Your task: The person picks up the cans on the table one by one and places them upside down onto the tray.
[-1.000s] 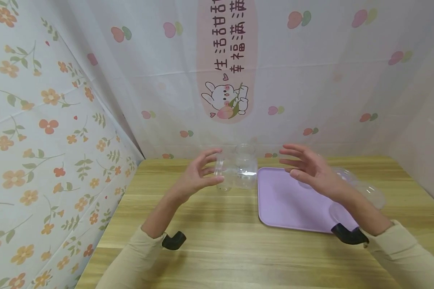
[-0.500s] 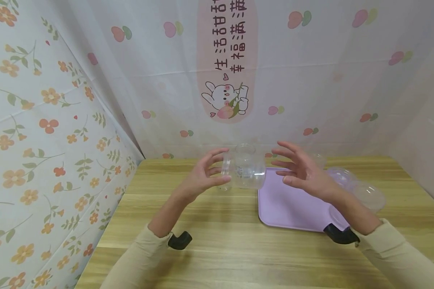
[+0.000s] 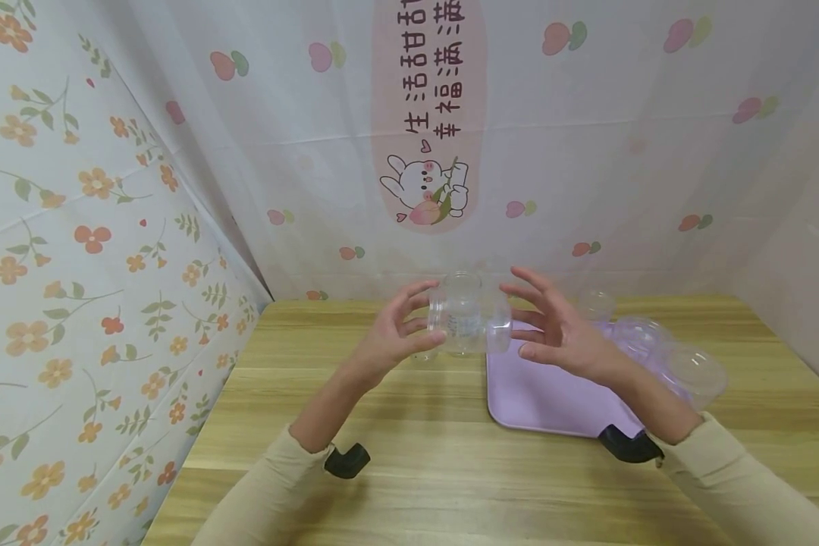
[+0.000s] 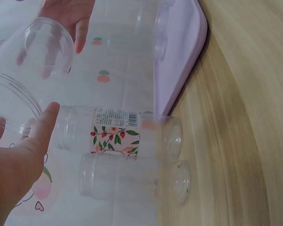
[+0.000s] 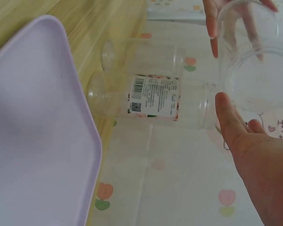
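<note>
My left hand grips a clear plastic jar round its threaded neck and holds it sideways above the table. The jar's closed end points to the right. Close to that end is my right hand, its fingers spread and loosely bent. In the right wrist view, its fingertips come right up to the jar. Two more clear jars stand upright behind. One jar carries a floral label with a barcode; the other jar is plain.
A purple tray lies on the wooden table, right of the middle. Several clear round containers are at its right side, partly behind my right forearm. A printed curtain hangs along the table's back edge.
My left hand has moved right with the jar, and my right hand has moved left. The jar's closed end is now beside my right fingers. The jars behind have not moved.
</note>
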`<action>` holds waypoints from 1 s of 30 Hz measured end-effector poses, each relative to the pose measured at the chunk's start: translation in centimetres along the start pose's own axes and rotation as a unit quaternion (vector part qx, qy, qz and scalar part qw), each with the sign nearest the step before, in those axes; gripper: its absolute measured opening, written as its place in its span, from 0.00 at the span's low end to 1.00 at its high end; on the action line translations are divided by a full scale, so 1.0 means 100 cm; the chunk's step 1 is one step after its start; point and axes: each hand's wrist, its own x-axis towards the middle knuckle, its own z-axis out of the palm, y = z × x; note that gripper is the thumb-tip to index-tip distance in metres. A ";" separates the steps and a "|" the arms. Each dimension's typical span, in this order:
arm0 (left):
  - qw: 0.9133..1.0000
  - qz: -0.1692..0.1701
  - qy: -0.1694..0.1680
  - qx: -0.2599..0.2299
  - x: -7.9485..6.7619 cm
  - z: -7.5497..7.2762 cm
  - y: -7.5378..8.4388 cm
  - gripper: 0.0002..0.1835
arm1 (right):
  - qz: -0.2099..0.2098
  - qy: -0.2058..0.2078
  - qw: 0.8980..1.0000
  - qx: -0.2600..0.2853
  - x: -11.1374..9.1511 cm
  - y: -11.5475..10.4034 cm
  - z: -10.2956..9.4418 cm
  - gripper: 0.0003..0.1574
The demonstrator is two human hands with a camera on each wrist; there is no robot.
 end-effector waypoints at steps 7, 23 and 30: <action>1.000 0.006 -0.013 -0.016 0.002 0.007 -0.003 0.41 | 0.012 -0.015 1.000 -0.013 0.004 0.004 0.005 0.63; 0.999 0.000 -0.032 -0.013 0.001 0.013 -0.009 0.42 | 0.041 -0.013 0.999 -0.018 0.004 0.011 0.017 0.52; 0.998 -0.007 -0.056 -0.002 -0.001 0.006 -0.009 0.43 | 0.037 -0.018 0.999 -0.015 0.003 0.013 0.018 0.53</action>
